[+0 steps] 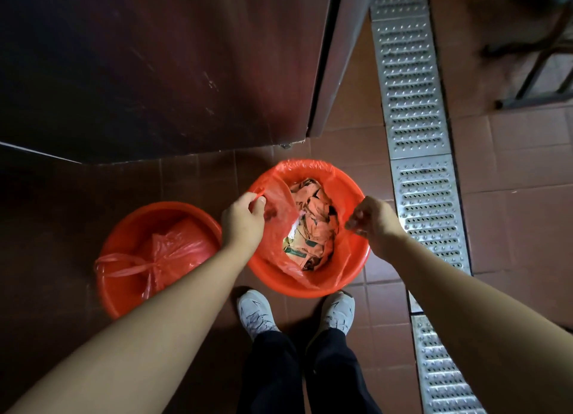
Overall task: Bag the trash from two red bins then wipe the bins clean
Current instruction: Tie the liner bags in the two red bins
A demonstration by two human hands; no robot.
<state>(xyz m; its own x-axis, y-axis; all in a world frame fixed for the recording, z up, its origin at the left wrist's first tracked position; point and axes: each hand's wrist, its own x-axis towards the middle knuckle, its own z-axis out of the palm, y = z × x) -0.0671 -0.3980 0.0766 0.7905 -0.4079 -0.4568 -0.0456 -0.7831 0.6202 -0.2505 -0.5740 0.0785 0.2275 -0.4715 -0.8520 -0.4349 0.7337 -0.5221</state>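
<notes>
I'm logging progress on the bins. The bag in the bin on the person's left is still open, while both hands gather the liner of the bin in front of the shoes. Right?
Not quite. In the head view the bag in the left bin is already tied shut. The left hand and right hand do gather the liner of the front bin.

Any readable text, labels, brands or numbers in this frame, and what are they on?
None can be read.
Paper scraps in the open red bag: dark green marks show, too small and blurred to read.
Shoes: dark markings only, no legible brand.
</notes>
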